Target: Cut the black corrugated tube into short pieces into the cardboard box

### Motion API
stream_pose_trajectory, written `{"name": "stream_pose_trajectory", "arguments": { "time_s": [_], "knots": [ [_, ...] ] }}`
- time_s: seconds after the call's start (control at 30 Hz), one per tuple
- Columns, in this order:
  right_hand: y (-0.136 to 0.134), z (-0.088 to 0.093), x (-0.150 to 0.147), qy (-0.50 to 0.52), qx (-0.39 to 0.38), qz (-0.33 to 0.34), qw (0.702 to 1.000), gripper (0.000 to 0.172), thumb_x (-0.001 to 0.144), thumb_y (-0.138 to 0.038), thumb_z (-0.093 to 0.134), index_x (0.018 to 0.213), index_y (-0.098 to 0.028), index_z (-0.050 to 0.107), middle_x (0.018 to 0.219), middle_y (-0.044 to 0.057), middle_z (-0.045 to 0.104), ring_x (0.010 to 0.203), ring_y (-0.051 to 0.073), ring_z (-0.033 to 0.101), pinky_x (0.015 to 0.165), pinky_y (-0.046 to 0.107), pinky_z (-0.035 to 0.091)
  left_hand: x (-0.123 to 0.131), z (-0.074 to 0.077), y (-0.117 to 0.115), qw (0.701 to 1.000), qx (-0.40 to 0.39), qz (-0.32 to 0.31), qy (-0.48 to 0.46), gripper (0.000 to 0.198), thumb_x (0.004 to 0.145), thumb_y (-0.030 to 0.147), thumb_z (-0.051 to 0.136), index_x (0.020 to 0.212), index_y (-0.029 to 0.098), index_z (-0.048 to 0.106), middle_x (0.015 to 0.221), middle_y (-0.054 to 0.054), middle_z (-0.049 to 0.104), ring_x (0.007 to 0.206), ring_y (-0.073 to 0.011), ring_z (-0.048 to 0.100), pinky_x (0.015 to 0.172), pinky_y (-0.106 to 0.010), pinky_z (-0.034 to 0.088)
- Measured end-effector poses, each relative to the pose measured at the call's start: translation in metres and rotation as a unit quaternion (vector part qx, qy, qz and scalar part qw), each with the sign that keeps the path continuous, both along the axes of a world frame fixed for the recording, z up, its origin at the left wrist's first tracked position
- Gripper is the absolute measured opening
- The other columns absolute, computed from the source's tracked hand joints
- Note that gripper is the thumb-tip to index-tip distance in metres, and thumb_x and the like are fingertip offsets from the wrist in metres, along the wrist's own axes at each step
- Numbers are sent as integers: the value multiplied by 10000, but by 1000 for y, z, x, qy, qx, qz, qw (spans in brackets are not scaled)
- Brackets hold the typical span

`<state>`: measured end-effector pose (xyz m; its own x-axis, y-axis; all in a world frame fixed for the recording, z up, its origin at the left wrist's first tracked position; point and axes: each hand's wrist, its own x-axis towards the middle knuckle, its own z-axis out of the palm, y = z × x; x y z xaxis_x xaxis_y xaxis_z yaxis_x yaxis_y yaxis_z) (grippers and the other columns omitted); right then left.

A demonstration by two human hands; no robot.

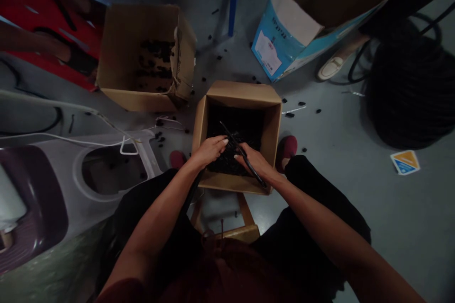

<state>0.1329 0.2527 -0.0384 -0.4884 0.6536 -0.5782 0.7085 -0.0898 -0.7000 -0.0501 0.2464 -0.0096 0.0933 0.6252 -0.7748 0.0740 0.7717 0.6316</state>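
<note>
Black pieces [225,163] in cardboard box [241,94], black cable [245,157] in right hand [254,162]

Thin black strip [234,144], slanted across the open top of a cardboard box [241,92], lower end reaching the near corner. Dark heap of small black pieces [225,163] inside, filling the bottom; a few loose black pieces [302,103] scattered on the grey floor [337,123] just beside the box.
</note>
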Motion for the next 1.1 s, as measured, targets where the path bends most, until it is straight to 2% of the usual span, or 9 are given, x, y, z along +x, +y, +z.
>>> {"name": "stream_pose_trajectory", "arguments": {
  "time_s": [0.13, 0.33, 0.6, 0.83, 0.97, 1.1],
  "knots": [
    [1, 0, -1, -23, 6, 12, 1000, 233, 836, -224, 486, 1064, -179, 499, 1007, 92, 640, 836, 189, 593, 742, 272, 407, 2, -6, -1, 1000, -20, 19, -9, 354, 880, 305, 493, 1177, 137, 587, 635, 50, 419, 404, -14, 285, 382, -146, 176],
    [0, 3, -3, -55, -8, 20, 998, 194, 837, -226, 460, 1028, -208, 493, 796, 35, 627, 658, 162, 556, 626, 238, 367, 0, -18, -4, 1000, -18, 26, -2, 318, 857, 343, 530, 1102, 162, 621, 631, 45, 425, 408, -18, 306, 370, -136, 199],
    [0, 2, -1, -77, -1, 34, 996, 179, 837, -252, 466, 1007, -225, 514, 759, 32, 621, 640, 167, 564, 591, 231, 341, -2, -16, -2, 1000, -19, 19, 14, 231, 869, 312, 510, 973, 140, 623, 622, 47, 416, 393, -12, 297, 355, -130, 184],
    [-1, -5, 2, -50, 34, 27, 998, 127, 843, -243, 458, 942, -218, 533, 774, 39, 625, 680, 175, 591, 622, 242, 360, -2, -12, 0, 999, -30, 31, 19, 277, 889, 264, 484, 1108, 145, 605, 612, 52, 419, 378, -10, 294, 360, -137, 181],
    [0, -4, 3, -11, 18, -32, 999, 92, 803, -249, 496, 878, -216, 537, 746, 12, 609, 666, 160, 582, 632, 248, 395, 0, -10, 0, 998, -37, 45, 11, 286, 881, 277, 504, 1116, 145, 599, 598, 57, 421, 371, -12, 286, 361, -144, 179],
    [7, -7, 2, 65, -94, -176, 978, 160, 766, -322, 511, 896, -228, 504, 619, -49, 526, 516, 123, 509, 506, 233, 414, 2, -6, 0, 998, -42, 38, -27, 304, 861, 270, 499, 1124, 140, 576, 612, 56, 424, 375, -15, 289, 357, -147, 181]
  ]
}}
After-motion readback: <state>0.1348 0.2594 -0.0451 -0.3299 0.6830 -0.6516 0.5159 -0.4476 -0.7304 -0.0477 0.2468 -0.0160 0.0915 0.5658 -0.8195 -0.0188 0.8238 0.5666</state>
